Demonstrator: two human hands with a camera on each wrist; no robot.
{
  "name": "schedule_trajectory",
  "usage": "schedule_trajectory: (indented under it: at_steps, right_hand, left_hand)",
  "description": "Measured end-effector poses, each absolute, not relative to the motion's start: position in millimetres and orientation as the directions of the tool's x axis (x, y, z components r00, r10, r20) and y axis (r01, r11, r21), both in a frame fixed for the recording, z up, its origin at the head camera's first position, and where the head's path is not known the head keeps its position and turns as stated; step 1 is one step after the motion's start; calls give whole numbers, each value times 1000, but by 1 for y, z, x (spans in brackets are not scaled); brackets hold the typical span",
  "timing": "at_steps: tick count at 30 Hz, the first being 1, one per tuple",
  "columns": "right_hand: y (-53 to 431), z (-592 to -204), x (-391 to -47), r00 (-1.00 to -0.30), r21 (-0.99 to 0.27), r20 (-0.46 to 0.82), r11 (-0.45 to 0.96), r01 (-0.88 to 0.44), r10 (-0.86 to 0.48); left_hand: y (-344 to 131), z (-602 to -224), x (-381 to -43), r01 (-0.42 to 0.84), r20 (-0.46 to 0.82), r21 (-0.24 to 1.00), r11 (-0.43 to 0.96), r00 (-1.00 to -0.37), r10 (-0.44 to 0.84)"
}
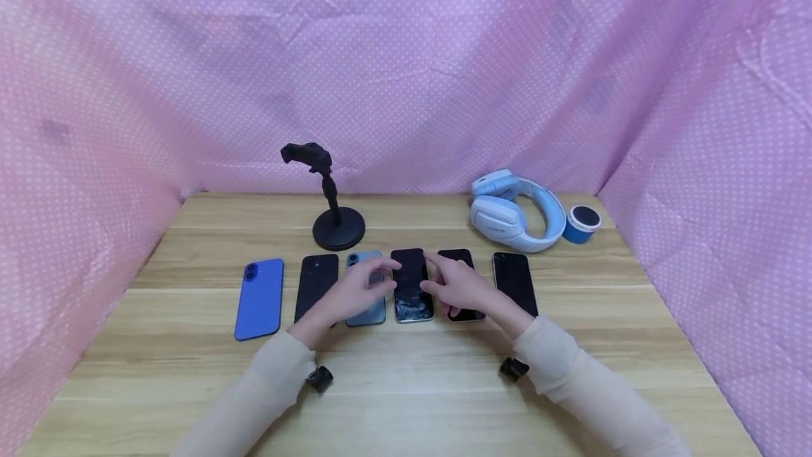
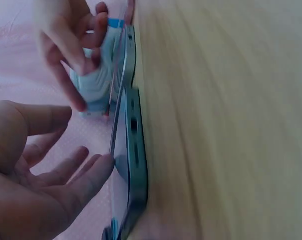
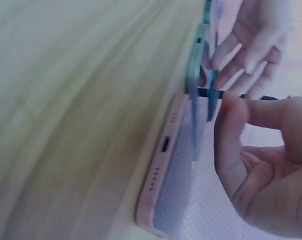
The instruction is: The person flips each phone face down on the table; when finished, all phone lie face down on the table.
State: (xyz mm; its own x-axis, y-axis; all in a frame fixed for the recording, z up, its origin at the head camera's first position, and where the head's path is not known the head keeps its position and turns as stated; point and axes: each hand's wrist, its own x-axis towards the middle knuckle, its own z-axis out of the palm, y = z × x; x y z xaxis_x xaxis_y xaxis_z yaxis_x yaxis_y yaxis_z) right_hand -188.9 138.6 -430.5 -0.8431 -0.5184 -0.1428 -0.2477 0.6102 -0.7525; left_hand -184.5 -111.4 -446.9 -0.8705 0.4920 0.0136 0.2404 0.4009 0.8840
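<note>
Over the row of phones, both hands flank a phone with a dark screen (image 1: 411,284), lying flat in the middle. My left hand (image 1: 363,286) partly covers a light-blue phone (image 1: 366,317); its thumb and index fingertips are right at the middle phone's left edge, spread apart. Opposite, my right hand (image 1: 462,284) has its index fingertip near the upper right corner and its thumb by the right edge. Beneath that hand lies a black-screened phone (image 1: 458,255), its pink frame (image 3: 165,145) showing in the right wrist view. Neither hand grips anything.
Left of the hands lie a blue phone (image 1: 260,298) and a black phone (image 1: 317,277). Another black phone (image 1: 515,281) lies to the right, partly behind the right forearm. Farther back stand a black phone stand (image 1: 339,228), blue-white headphones (image 1: 507,221) and a small blue speaker (image 1: 579,231).
</note>
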Motion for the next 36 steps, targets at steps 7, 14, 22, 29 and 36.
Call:
schedule_trajectory:
  at_steps: [7, 14, 22, 29, 36]
  right_hand:
    - [128, -426, -188, -823, -842, 37, 426, -331, -566]
    - [102, -432, -187, -782, -880, 11, 365, -303, -623]
    - [79, -437, -191, -755, -897, -95, 385, -217, -648]
    - [68, -435, -191, -759, -852, -105, 451, -264, -642]
    - [65, -433, -190, -769, -810, -124, 511, -287, -627]
  left_hand:
    - [-136, -445, -184, 339, 122, 788, 515, -905, 408]
    - [-152, -446, -177, 241, 56, 829, 505, -934, 353]
    - [-158, -449, -176, 71, -88, 914, 400, -927, 365]
    - [-160, -450, -179, -41, -172, 935, 351, -920, 352]
    - [-160, -451, -183, -87, -208, 938, 335, -915, 345]
